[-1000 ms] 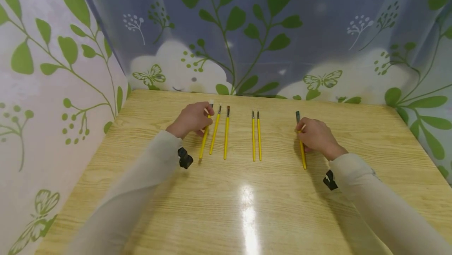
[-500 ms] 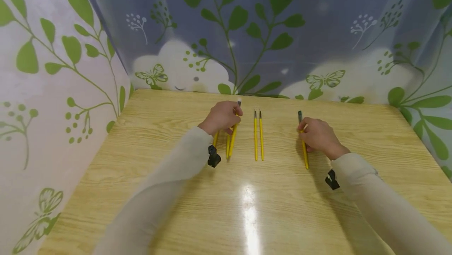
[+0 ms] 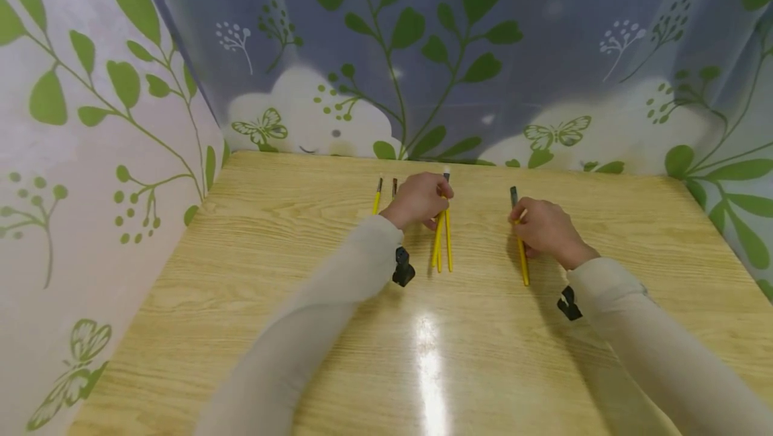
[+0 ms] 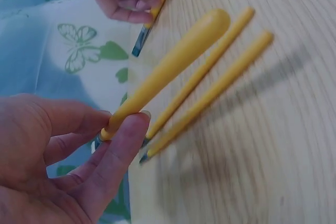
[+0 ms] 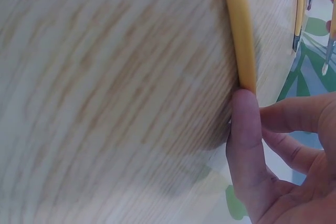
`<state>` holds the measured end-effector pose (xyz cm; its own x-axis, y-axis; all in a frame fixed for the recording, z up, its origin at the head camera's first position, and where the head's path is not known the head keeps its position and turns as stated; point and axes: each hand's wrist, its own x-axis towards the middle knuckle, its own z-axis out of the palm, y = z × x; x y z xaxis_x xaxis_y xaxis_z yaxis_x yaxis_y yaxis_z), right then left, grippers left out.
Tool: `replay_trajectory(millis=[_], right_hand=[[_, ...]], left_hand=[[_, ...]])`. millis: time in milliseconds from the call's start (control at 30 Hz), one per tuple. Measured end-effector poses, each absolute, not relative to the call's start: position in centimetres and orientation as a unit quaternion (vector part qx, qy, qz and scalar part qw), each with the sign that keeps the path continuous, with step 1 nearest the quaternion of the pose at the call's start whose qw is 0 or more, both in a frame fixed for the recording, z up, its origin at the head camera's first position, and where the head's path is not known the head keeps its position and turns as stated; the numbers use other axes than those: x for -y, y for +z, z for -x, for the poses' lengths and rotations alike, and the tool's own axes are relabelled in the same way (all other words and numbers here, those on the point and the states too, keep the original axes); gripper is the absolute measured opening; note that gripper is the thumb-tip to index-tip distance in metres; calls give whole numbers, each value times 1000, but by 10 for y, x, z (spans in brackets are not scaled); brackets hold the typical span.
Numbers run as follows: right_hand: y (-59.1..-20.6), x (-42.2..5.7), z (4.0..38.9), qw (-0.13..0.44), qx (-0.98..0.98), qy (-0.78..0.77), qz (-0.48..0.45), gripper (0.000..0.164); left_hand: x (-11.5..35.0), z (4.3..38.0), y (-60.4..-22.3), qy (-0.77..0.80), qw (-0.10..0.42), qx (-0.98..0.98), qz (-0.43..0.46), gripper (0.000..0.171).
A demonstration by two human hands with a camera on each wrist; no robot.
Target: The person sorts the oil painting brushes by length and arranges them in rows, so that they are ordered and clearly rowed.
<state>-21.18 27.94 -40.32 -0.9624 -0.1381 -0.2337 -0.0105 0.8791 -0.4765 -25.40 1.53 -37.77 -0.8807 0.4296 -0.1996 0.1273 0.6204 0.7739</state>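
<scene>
My left hand pinches a yellow-handled paintbrush with a pale tip between thumb and fingers. That brush hangs over a pair of thin paintbrushes lying side by side at mid-table, overlapping them in the head view. Over to the right, my right hand pinches a flat paintbrush with dark green bristles and a yellow handle, its thumb along the handle. Two more brushes lie left of my left hand: a thin one and one with reddish-brown bristles, both partly hidden by the hand.
All the brushes are near the back of a light wood-grain table. A printed curtain with leaves and butterflies hangs right behind the table's far edge, and patterned cloth covers the left side.
My left hand has carried its brush to the right, from beside the left-hand brushes, across them, to over the middle pair. The right hand has stayed in place with its brush.
</scene>
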Motion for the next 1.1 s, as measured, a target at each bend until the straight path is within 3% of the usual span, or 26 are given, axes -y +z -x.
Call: replay_trajectory(millis=[567, 1100], right_hand=[[-402, -282, 214, 136, -964, -225, 38, 28], [-402, -280, 215, 124, -966, -223, 47, 28]], left_hand=[[-70, 251, -386, 464, 204, -851, -136, 30], [-100, 256, -415, 447, 190, -868, -107, 25]])
